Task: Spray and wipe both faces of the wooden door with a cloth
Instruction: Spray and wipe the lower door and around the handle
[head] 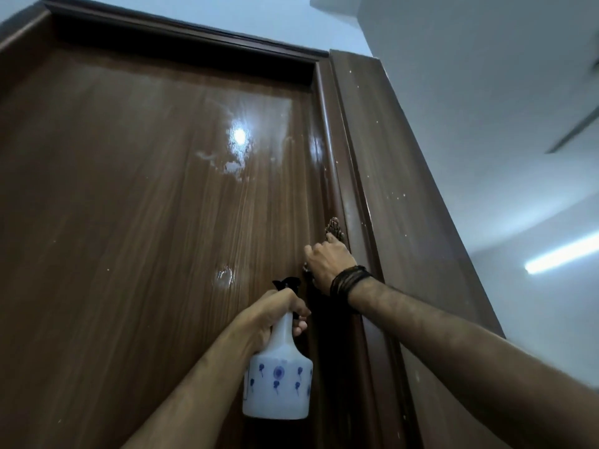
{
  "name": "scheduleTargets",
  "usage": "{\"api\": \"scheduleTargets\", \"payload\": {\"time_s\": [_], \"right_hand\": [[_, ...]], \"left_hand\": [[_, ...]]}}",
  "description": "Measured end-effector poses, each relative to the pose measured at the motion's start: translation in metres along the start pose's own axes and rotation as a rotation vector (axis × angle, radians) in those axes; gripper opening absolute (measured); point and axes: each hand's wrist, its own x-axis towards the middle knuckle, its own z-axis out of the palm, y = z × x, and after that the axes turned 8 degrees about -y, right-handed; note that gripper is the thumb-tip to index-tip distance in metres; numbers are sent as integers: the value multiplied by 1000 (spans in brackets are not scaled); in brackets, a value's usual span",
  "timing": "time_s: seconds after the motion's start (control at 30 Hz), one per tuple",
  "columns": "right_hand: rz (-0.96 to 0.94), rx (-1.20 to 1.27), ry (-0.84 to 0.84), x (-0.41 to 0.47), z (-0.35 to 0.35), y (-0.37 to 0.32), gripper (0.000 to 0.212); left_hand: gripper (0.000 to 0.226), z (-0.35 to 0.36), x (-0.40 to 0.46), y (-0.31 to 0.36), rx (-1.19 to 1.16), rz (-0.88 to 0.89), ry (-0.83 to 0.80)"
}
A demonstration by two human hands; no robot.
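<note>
Two bare forearms reach up into the view from the bottom edge, one from about 7 o'clock and one from 4 o'clock. At the lower centre, the left hand (270, 314) grips the narrow neck of a spray bottle (278, 380), fingers curled round it just below the black trigger head (287, 283). That bottle is white, printed with small blue motifs, and hangs upright with its base toward 6 o'clock, close in front of the wooden door (155, 196).

Just above and toward 1 o'clock from the bottle, the right hand (327, 262) is curled around something dark at the door's right edge, with one finger extended up to an ornate metal handle plate (335, 226). What exactly the curled fingers hold is hidden by the hand itself. A dark cloth (319, 306) seems to hang below that hand, though it merges with shadow. A stack of dark bracelets (348, 281) circles the right wrist.

Filling the left and centre, the door shows brown grain and a glossy face, with wet patches around a bright light reflection near 12 o'clock and a smaller wet spot just left of the trigger head. A darker door frame (382, 163) runs along the door's top and right side. Pale walls (486, 92) fill the right, where a lit tube lamp (560, 254) glows at 3 o'clock.
</note>
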Motion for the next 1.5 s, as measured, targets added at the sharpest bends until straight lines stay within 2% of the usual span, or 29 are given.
{"api": "scheduleTargets", "payload": {"time_s": [0.23, 0.43, 0.53, 0.57, 0.63, 0.67, 0.77, 0.87, 0.93, 1.0, 1.1, 1.23, 1.37, 1.5], "right_hand": [[-176, 71, -135, -123, 35, -52, 25], [-94, 153, -109, -144, 26, -57, 29], [-86, 264, -157, -174, 41, -80, 28], [-78, 287, -158, -189, 47, -91, 36], [-33, 365, -70, -214, 61, -112, 54], [-1, 397, 9, -222, 70, -121, 55], [138, 483, 138, -215, 81, -133, 45], [239, 607, 202, -164, 74, -135, 49], [306, 713, 215, -131, 66, -133, 44], [349, 687, 251, -119, 68, -135, 39], [311, 693, 294, -155, 87, -164, 42], [162, 747, 315, -231, 108, -234, 43], [225, 819, 286, -258, 112, -277, 57], [199, 770, 287, -253, 109, -280, 57]], "left_hand": [[15, -4, -33, -26, 21, -33, -6], [16, 2, -59, -51, 17, -50, 27], [20, 2, -75, -79, 28, -93, 70], [21, 1, -80, -87, 29, -99, 69], [19, -3, -88, -100, 54, -96, 77], [17, -6, -90, -106, 74, -92, 91], [13, -16, -98, -121, 156, -101, 135], [13, -25, -110, -124, 196, -109, 195], [15, -31, -119, -121, 190, -98, 253], [15, -40, -131, -123, 206, -84, 294], [16, -54, -157, -141, 248, -95, 337], [15, -67, -192, -174, 298, -122, 380], [14, -72, -227, -229, 347, -192, 409], [14, -72, -265, -286, 338, -231, 414]]}}
